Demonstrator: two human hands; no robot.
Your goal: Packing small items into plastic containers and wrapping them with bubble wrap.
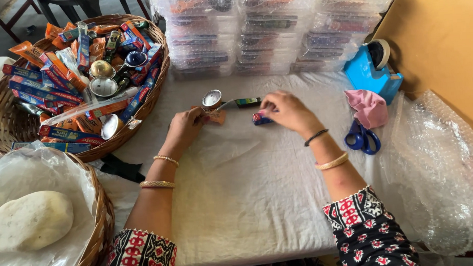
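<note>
Small metal cup in left hand, right hand pinching small box

A small metal cup and a clear packet are held by the left hand above the white cloth — a small red-blue box is pinched by the right hand. A wicker basket of boxes is seen at the left — blue scissors at the right.

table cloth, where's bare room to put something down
Free: the white cloth between the two forearms, toward the near edge. Crowded: wicker basket at left, stacked clear boxes behind, scissors, pink cloth and bubble wrap at right.
</note>
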